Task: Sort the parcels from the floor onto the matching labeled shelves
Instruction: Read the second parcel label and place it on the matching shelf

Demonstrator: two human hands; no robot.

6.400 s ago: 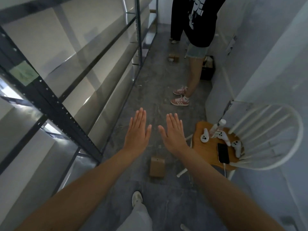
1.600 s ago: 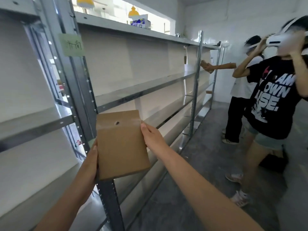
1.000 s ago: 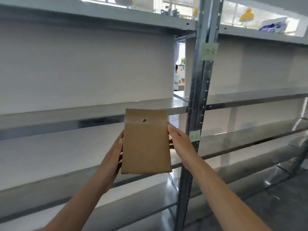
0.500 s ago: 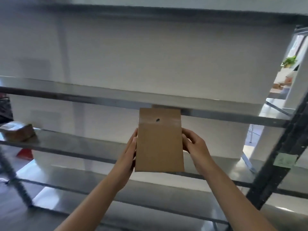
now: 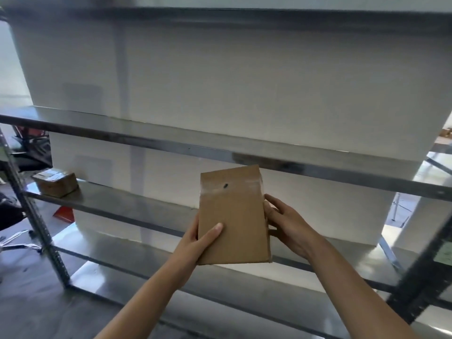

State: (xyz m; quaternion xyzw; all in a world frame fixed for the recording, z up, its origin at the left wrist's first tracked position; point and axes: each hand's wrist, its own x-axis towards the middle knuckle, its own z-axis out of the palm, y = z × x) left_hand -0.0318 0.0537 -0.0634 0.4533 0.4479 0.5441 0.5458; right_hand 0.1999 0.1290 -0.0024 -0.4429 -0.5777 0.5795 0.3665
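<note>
A flat brown cardboard parcel (image 5: 234, 216) with a small dark spot near its taped top stands upright in front of the metal shelving (image 5: 151, 140). My left hand (image 5: 200, 237) grips its lower left edge, thumb across the front face. My right hand (image 5: 287, 222) holds the right edge with fingers curled behind it. The parcel is level with the middle shelf (image 5: 127, 206) and hangs in the air, not resting on any shelf. A second taped brown parcel (image 5: 55, 181) lies on that shelf at the far left.
Grey upright posts stand at the left (image 5: 36, 223) and lower right (image 5: 425, 277), the right one with a pale green label (image 5: 445, 253). White panels back the shelves. A red object (image 5: 64, 213) lies on the floor behind the rack. The concrete floor (image 5: 34, 311) shows at lower left.
The view has swung left and slightly down along the rack. The parcel has tilted a little, and my left thumb has come across its front face. Both hands still hold it.
</note>
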